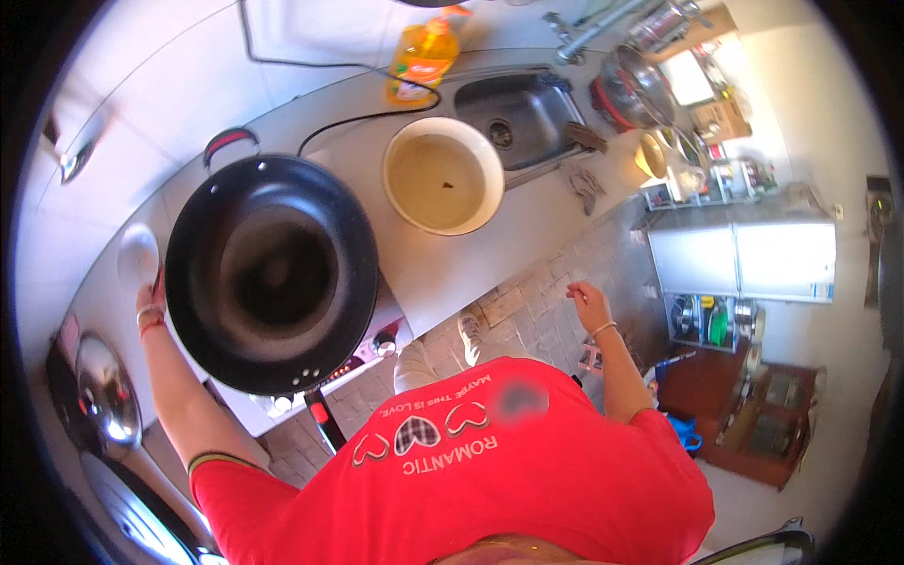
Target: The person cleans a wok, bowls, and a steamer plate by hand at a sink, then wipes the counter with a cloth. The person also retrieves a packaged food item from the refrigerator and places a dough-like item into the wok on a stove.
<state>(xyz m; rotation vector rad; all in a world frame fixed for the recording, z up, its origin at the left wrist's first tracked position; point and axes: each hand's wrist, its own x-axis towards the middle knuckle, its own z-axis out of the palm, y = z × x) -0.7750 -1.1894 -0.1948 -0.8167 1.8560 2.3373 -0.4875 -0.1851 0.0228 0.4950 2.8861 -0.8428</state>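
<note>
My left hand (152, 295) reaches past the left side of a large black wok (275, 275), its fingers at a small white bowl or dish (138, 254); the wok's rim partly hides them, so whether they grip it is unclear. The wok sits over the stove, its long handle pointing towards my body. A cream-coloured basin (443, 176) with cloudy liquid and a small dark speck stands on the counter to the wok's right. Away from the counter, my right hand (589, 304) hangs over the floor with loosely curled fingers and nothing seen in it.
A steel sink (519, 120) lies beyond the basin, with an orange dish-soap pump bottle (422, 62) beside it. A black cable (339, 121) crosses the counter behind the basin. A grey cloth (585, 186) lies near the counter's edge. A shiny metal lid (108, 388) is at the far left.
</note>
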